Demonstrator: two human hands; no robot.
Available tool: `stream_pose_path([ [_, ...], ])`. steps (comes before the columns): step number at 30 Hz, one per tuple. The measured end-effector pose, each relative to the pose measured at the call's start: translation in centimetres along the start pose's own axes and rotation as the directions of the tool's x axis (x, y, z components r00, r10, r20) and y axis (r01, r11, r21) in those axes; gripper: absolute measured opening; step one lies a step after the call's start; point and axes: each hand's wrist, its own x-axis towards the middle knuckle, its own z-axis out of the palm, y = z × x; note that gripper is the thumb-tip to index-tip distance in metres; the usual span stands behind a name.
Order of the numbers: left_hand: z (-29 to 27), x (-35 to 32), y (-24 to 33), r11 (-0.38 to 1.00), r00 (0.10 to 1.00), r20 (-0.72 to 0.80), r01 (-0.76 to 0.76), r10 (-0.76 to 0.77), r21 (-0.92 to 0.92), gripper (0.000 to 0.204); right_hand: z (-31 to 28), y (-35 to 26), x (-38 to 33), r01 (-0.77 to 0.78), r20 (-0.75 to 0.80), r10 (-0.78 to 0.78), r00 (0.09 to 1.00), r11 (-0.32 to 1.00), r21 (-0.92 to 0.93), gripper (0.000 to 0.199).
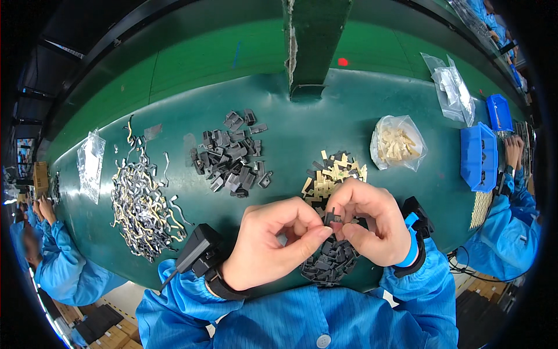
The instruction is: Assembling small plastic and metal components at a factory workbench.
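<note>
A small black plastic part (pixel 332 218) sits between my fingertips, in front of my chest. My right hand (pixel 378 227) is closed in a pinch on it. The thumb and forefinger of my left hand (pixel 270 241) are pressed together against its left side; whatever they pinch is too small to make out. Beneath my hands lies a heap of small black parts (pixel 330 263). Just beyond them is a pile of flat beige and black strips (pixel 331 174), partly covered by my right hand.
Black plastic housings (pixel 232 154) lie ahead to the left. Curved metal strips (pixel 142 206) form a heap farther left. A clear bag of beige pieces (pixel 398 144) stands at the right, near a blue bin (pixel 479 157). A green post (pixel 314 49) rises at the back. Co-workers sit on both sides.
</note>
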Motion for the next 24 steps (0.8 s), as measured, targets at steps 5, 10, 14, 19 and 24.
stream_pose_path([
  [5, 0.6, 0.3, -0.2, 0.999, 0.996, -0.084, -0.038, 0.039, 0.017, 0.01, 0.1, 0.1, 0.0, 0.061, -0.036, -0.062, 0.997, 0.998, -0.014, 0.027],
  [10, 0.2, 0.1, 0.0, 0.994, 0.998, -0.025, 0.053, -0.056, -0.098, 0.008, 0.0, 0.2, 0.7, 0.449, -0.024, -0.533, 0.846, 0.735, -0.508, 0.037],
  [14, -0.5, -0.3, -0.5, 0.97, 0.99, 0.041, 0.142, -0.136, -0.198, 0.006, 0.4, 0.5, 0.1, 0.408, -0.001, -0.539, 0.843, 0.639, -0.652, 0.023],
  [19, -0.7, -0.3, -1.0, 1.0, 1.0, 0.015, -0.006, 0.006, -0.018, 0.016, 1.3, 1.0, 0.2, 0.447, -0.017, -0.593, 0.805, 0.625, -0.64, 0.011],
  [24, -0.1, -0.3, -0.3, 0.992, 0.997, -0.078, -0.029, 0.019, -0.124, 0.007, 1.1, 1.3, 0.1, 0.38, -0.084, -0.498, 0.863, 0.75, -0.541, 0.011],
])
